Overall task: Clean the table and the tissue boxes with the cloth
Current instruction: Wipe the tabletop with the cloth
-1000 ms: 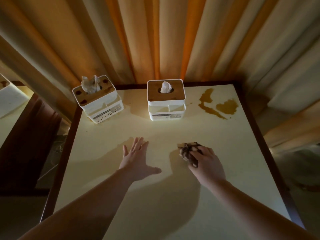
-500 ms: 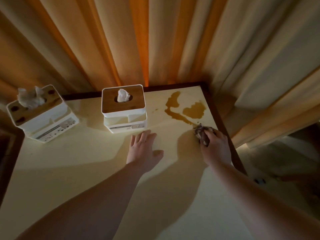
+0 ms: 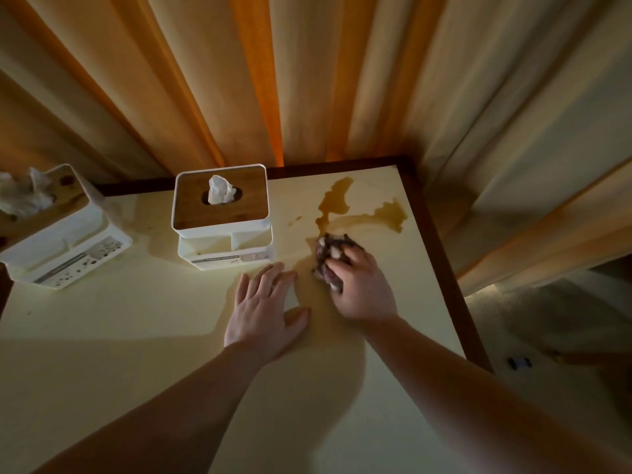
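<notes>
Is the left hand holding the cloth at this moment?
No. The left hand lies flat and open on the table, while the right hand grips the crumpled cloth beside the brown spill.

Dim, warm-toned interior. Backlight glows orange through the curtain [image 3: 273, 97] folds behind the tabletop [image 3: 136, 319]. Both forearms cast broad, soft-edged shadows across the pale surface. The brown spill [image 3: 362, 210] shows a faint sheen. Wide-angle distortion bends the tabletop edges and curtain lines; the left tissue box [image 3: 58, 230] appears soft at the frame edge.
</notes>
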The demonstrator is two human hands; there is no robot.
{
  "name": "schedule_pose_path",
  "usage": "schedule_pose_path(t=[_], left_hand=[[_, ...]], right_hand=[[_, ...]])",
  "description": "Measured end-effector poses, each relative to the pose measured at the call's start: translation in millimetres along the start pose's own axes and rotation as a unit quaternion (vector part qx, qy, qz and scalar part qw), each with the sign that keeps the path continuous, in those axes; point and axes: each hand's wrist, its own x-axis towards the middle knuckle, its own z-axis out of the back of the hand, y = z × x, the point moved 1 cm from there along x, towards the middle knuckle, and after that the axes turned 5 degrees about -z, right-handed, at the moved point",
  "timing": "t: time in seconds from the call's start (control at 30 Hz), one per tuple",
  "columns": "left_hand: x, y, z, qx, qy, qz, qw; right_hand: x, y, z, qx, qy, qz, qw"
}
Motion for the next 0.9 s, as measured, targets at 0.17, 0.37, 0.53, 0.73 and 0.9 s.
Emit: schedule_pose_path(t=[0.17,0.37,0.53,0.73,0.9], left_hand=[[-2.4,-2.9,1.8,-0.017,-0.006,0.005,1.000],[-0.4,-1.5,1.7,-0.036,-0.003,0.007,0.999],[0.3,1.7,-2.2,-0.038,0.000,0.012,0.999],[1.6,-0.7,1.0,-0.026,0.010,0.011,1.000],[-2.1,-5.2,2.1,-0.029,-0.010,0.014,0.999]], right_hand=[[-40.3,-45.8,28.3,-0.032,-0.021,-0.095,0.995],[35.1,-84.3,36.4,-0.050,-0.043,-0.157,0.985],[94.9,-51.8,17.4,-0.031,-0.048,-0.171,0.984],[38.8,-8.4,6.0,0.001,-0.002,-0.028,1.000],[-22.1,-47.5,25.7,-0.017,0.010,-0.054,0.998]])
